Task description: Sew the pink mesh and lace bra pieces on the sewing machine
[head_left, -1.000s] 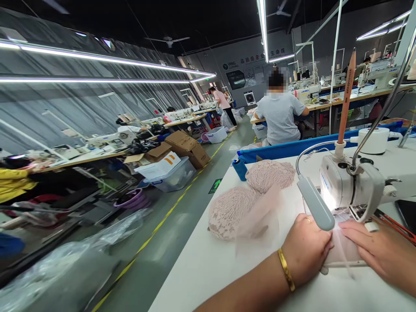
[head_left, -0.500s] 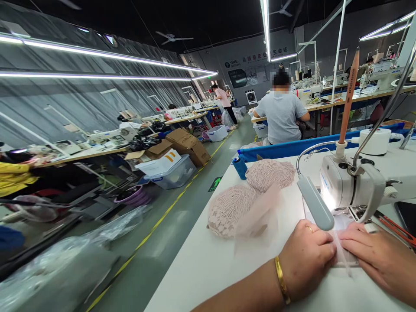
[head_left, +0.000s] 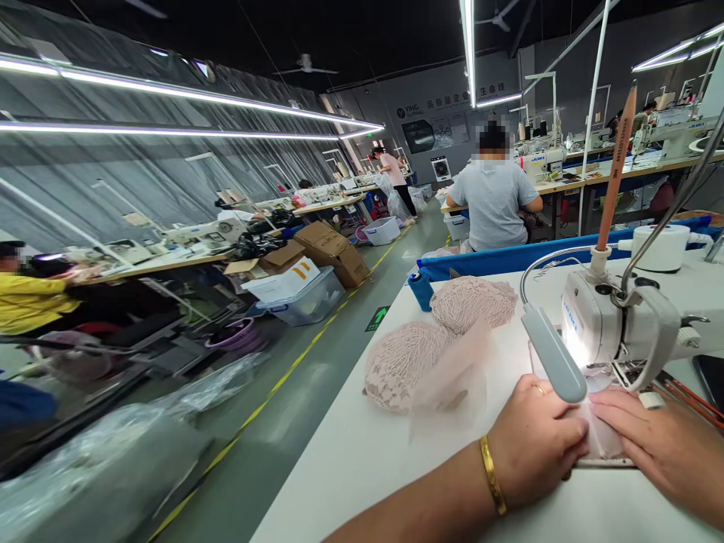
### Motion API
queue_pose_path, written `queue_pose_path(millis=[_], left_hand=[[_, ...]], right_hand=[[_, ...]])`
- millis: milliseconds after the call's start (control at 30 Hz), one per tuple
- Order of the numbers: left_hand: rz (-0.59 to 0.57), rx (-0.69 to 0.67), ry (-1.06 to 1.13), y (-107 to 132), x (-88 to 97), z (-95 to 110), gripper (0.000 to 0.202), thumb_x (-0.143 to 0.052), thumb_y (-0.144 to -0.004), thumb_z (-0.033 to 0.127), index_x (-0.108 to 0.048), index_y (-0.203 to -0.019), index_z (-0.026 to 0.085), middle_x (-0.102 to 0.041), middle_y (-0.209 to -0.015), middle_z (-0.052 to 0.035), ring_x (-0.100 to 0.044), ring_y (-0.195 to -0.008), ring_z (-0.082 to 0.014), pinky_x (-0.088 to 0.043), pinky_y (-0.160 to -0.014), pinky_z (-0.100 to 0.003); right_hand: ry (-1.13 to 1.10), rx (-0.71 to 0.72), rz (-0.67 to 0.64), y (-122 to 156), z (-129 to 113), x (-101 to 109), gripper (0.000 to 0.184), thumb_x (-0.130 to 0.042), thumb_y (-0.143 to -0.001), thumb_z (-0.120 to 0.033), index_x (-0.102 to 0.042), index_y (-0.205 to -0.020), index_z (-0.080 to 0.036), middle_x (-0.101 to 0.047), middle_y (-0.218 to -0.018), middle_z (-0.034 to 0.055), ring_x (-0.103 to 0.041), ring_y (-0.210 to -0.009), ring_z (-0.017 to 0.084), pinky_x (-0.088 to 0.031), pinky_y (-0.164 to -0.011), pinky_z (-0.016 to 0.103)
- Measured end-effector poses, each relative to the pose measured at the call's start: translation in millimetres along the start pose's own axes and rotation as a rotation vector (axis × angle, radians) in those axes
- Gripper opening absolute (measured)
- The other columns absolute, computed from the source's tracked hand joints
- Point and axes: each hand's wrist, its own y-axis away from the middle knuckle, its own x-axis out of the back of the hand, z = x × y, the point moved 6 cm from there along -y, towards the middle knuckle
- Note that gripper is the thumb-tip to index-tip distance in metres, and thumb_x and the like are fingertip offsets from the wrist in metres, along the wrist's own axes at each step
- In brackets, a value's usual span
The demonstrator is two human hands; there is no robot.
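At the bed of a white sewing machine [head_left: 593,313], my left hand [head_left: 535,434] has curled fingers closed on a pale sheer fabric [head_left: 604,436]. My right hand [head_left: 664,434] lies over the other side of this fabric, fingers stretched out and fairly flat. The needle area is partly hidden behind a grey lamp head [head_left: 554,358]. Left of my hands, a beige lace cup [head_left: 404,362] rests on the white tabletop [head_left: 351,467], with a second lace cup [head_left: 475,302] behind it. Sheer beige mesh [head_left: 452,377] spreads from the nearer cup.
A blue thread cone [head_left: 420,292] stands by the far table edge. A pencil [head_left: 618,166] points upward from the machine. Red-handled tool [head_left: 693,400] and dark phone [head_left: 710,379] lie at right. A seated person [head_left: 495,200] works ahead; boxes [head_left: 331,253] line the aisle.
The sheer fabric between my hands now shows as a wider, flatter piece instead of a narrow strip. Both hands stay by the machine. The view has shifted slightly.
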Motion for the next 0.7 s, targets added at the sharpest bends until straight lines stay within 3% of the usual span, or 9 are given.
queue_pose_path(millis=[300, 433, 500, 700], left_hand=[[0.022, 0.001, -0.03, -2.4, -1.7, -3.4, 0.015, -0.066, -0.103, 0.031, -0.073, -0.096, 0.02, -0.076, -0.105, -0.0045, -0.068, -0.097, -0.0224, -0.048, -0.092, -0.041], [0.003, -0.048, 0.013, 1.0, -4.4, 3.2, 0.016, -0.062, -0.104, 0.027, -0.073, -0.094, 0.021, -0.077, -0.103, -0.0044, -0.067, -0.093, -0.0202, -0.049, -0.088, -0.037], [-0.013, -0.08, 0.036, 4.1, -5.8, 7.9, 0.015, -0.06, -0.103, 0.023, -0.072, -0.095, 0.021, -0.077, -0.1, -0.0036, -0.066, -0.089, -0.0187, -0.049, -0.086, -0.036], [-0.028, -0.056, 0.049, 5.0, -9.0, 5.9, 0.01, -0.063, -0.101, 0.018, -0.072, -0.096, 0.02, -0.076, -0.099, -0.0032, -0.067, -0.088, -0.0178, -0.049, -0.086, -0.034]], right_hand=[[0.089, -0.023, 0.054, 4.2, 7.0, -2.1, 0.05, -0.041, -0.093, -0.008, -0.069, -0.131, -0.022, -0.083, -0.116, 0.0113, -0.079, -0.077, 0.024, -0.064, -0.059, 0.035], [-0.034, 0.118, 0.033, 3.9, -1.4, 3.7, 0.047, -0.05, -0.095, -0.011, -0.069, -0.134, -0.027, -0.081, -0.123, 0.0054, -0.078, -0.098, 0.025, -0.065, -0.082, 0.037], [-0.114, 0.127, 0.008, 4.1, -3.9, 5.6, 0.043, -0.054, -0.095, -0.011, -0.071, -0.13, -0.03, -0.081, -0.119, 0.003, -0.076, -0.098, 0.025, -0.062, -0.088, 0.038], [-0.139, 0.11, -0.026, 1.0, -6.8, 6.3, 0.034, -0.052, -0.097, -0.011, -0.073, -0.117, -0.027, -0.08, -0.111, 0.0041, -0.073, -0.089, 0.024, -0.059, -0.077, 0.035]])
